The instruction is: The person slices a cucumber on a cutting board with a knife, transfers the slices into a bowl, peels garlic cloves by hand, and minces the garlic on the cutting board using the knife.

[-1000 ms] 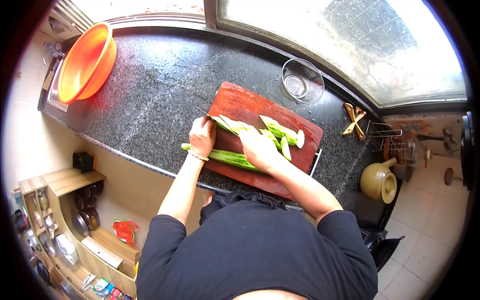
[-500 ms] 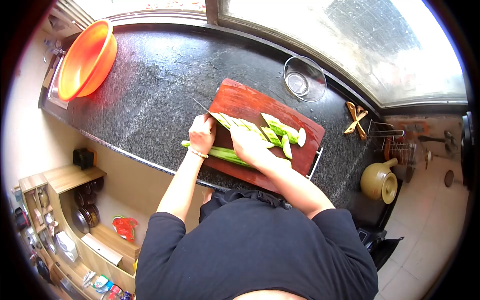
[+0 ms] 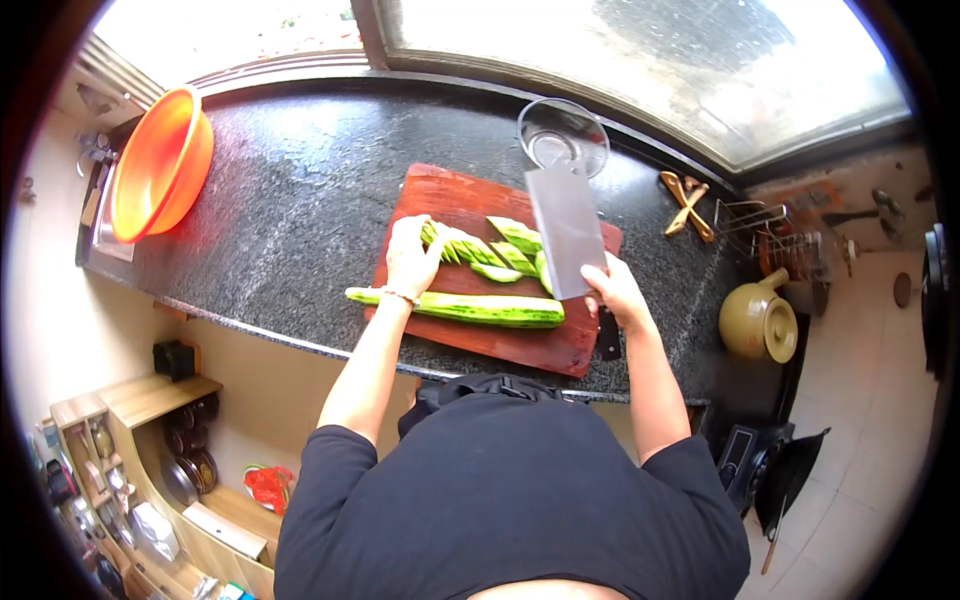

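Observation:
My right hand (image 3: pixel 618 290) grips a cleaver (image 3: pixel 568 235), its broad blade raised over the right side of the red-brown cutting board (image 3: pixel 480 345). The dark handle end shows below the hand. At the board's left side, my left hand (image 3: pixel 408 258) has its fingers and thumb closed around the left end of a row of cucumber slices (image 3: pixel 458 244). More cut cucumber pieces (image 3: pixel 515 235) lie to the right, partly hidden behind the blade. A long peeled-looking cucumber length (image 3: pixel 490 309) lies along the board's near side, passing by my left wrist.
A clear glass bowl (image 3: pixel 590 135) stands behind the board, near the window. An orange basin (image 3: pixel 165 165) sits at the far left by the sink. Wooden-coloured crossed holders (image 3: pixel 687 207), a wire rack (image 3: pixel 750 215) and a tan lidded pot (image 3: pixel 758 320) are at the right.
The cleaver has moved right with my right hand, from beside the slices to above the board's right side, its blade face now showing. My left hand stays at the slices' left end.

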Demonstrator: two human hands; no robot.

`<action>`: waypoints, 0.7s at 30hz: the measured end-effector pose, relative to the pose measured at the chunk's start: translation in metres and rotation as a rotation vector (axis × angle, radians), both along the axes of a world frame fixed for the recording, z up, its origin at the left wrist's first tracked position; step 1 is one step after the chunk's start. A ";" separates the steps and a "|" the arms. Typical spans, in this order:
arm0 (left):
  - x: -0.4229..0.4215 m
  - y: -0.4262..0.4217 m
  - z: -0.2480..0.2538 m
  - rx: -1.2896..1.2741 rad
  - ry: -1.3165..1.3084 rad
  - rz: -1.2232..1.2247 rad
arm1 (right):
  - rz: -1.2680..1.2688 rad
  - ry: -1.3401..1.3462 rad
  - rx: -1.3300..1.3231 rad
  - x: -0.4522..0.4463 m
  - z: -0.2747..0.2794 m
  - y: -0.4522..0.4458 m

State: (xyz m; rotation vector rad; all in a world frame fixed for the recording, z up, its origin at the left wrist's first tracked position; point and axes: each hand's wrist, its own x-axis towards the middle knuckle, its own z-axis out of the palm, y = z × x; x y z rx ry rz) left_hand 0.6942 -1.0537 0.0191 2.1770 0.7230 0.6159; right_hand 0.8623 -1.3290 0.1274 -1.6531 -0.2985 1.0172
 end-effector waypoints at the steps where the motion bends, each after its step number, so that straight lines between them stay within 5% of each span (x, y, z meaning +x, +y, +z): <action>1: 0.006 -0.008 0.001 -0.018 -0.026 -0.045 | -0.044 0.006 -0.019 0.006 -0.008 -0.020; 7: 0.022 -0.021 0.006 -0.050 0.027 -0.079 | -0.258 -0.023 -0.114 0.015 -0.036 -0.105; 10: 0.033 -0.033 0.015 0.148 0.190 -0.122 | -0.246 -0.038 -0.138 0.020 -0.056 -0.117; 21: 0.087 -0.089 0.029 -0.011 0.410 0.070 | 0.141 -0.038 -0.068 0.032 -0.075 -0.059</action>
